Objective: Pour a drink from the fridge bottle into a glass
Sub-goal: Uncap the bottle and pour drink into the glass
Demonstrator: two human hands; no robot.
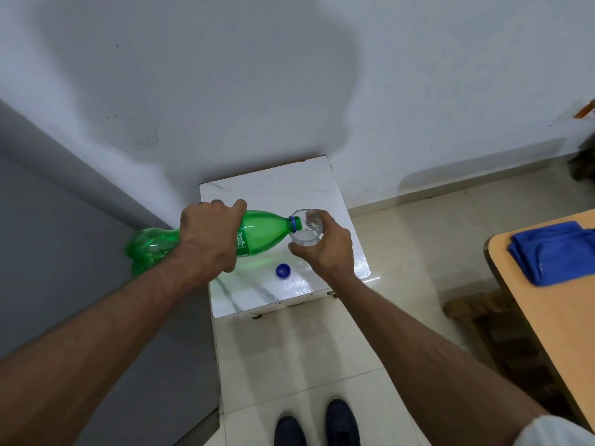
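Sideways, a green bottle [260, 235] is gripped in the left hand [209, 239], its mouth over a glass [306, 233] clasped by the right hand [325, 252]; a blue cap [283, 271] lies at the glass's seven o'clock.

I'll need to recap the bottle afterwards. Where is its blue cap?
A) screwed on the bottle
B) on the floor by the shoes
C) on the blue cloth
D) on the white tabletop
D: the blue cap lies on the white table, near the green bottle and glass.
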